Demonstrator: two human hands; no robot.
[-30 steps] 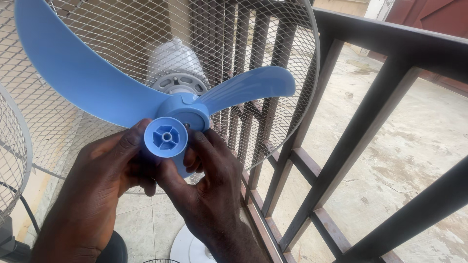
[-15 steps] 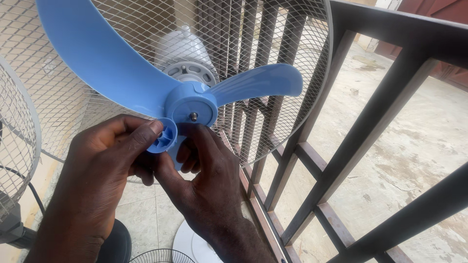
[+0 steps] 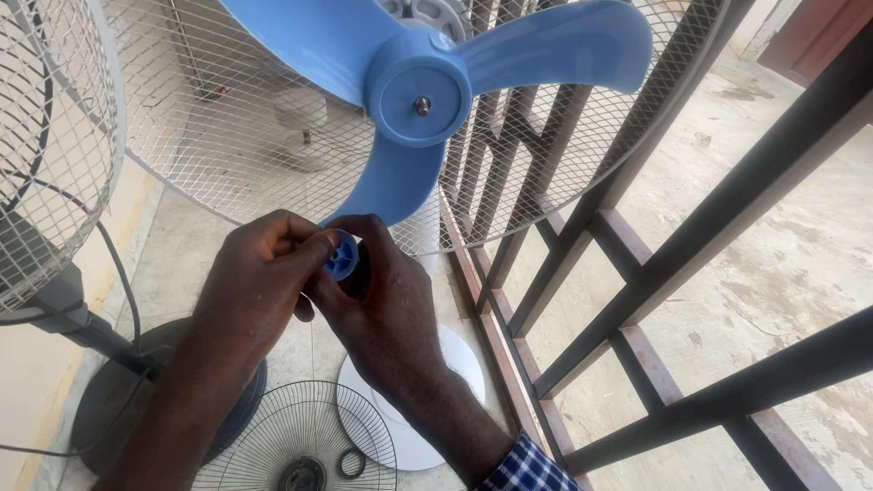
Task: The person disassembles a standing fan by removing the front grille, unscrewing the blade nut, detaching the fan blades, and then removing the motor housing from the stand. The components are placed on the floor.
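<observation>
Pinching a small blue blade cap [image 3: 343,255] between both my hands, I have my left hand [image 3: 259,277] curled over it from the left, thumb and forefinger closed on its rim, and my right hand [image 3: 386,305] folded against it from the right, fingers bent around its far side. Neither hand is open; both are closed on that one piece, which sits between my fingertips, its ribbed face toward me and partly hidden by them.

Above my hands hangs the rear mesh guard [image 3: 227,136] of a pedestal fan, a wide white wire dish. In front of it sits the blue three-bladed fan blade [image 3: 418,91] on its shaft, the bare metal shaft tip [image 3: 422,105] showing at the hub's middle; its lowest blade points down and ends just above the cap. To the right of my right hand runs a dark metal railing [image 3: 655,273], with bare concrete ground [image 3: 782,245] beyond it. Far left of my left hand stands a second fan's guard [image 3: 55,136] on a grey stand.

Below my wrists, on the tiled floor [image 3: 173,264], lie a round black base [image 3: 109,409], a white round base [image 3: 436,400], a loose front wire grille [image 3: 300,436], and, smallest, a black ring [image 3: 351,463] resting on that grille.
</observation>
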